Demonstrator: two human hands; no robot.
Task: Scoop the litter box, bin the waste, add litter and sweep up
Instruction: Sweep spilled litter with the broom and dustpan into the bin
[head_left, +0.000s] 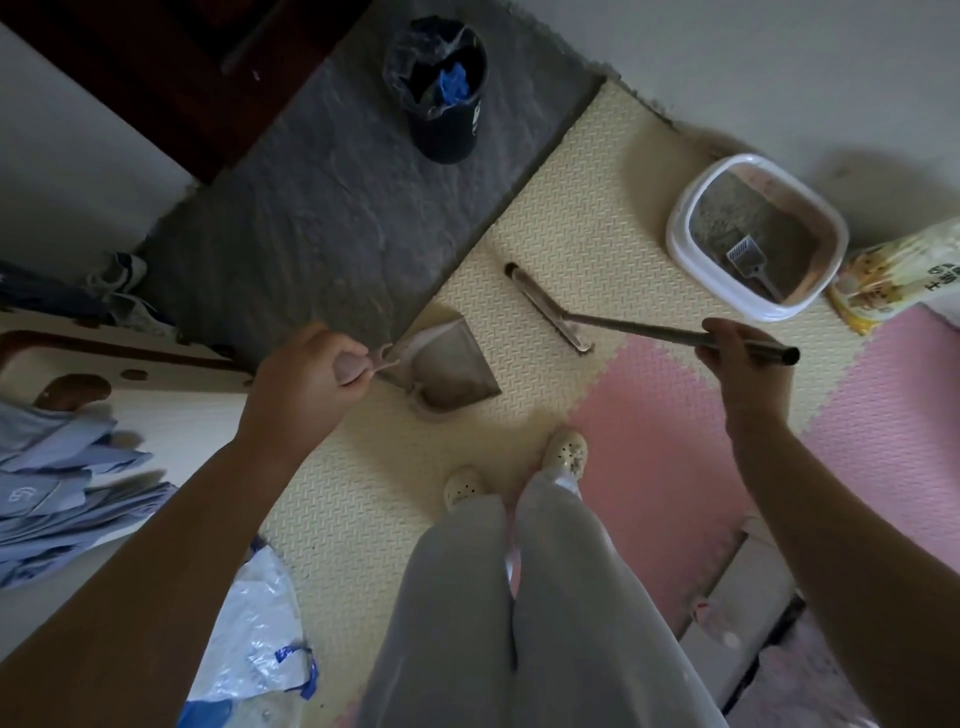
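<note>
Litter box (678, 228) is sitting far right on the cream foam mat (545, 208), close to the wall, its white rounded plastic rim framing grey granular litter (727, 218). A grey slotted scoop (748, 260) is lying inside, its handle pointing near-right and its end hard to make out against the rim. Just right of the box, a yellow printed litter bag (904, 270) is running off the frame edge. The left hand (306, 369) is curling its fingers round the handle of the pinkish dustpan (452, 369), hiding most of it (whether the pan is touching the mat is hard to tell), and the pan's wide mouth is facing right. The right hand (743, 353) is wrapping round the broom (649, 332) near the top of its smooth metal pole, fingertips tucked out of sight. The pole is slanting left and away to a narrow bar head lying diagonally on the mat, bristles or rubber unclear. Farther left, a dark lined bin (441, 88) is standing on a grey slab (322, 208).
</note>
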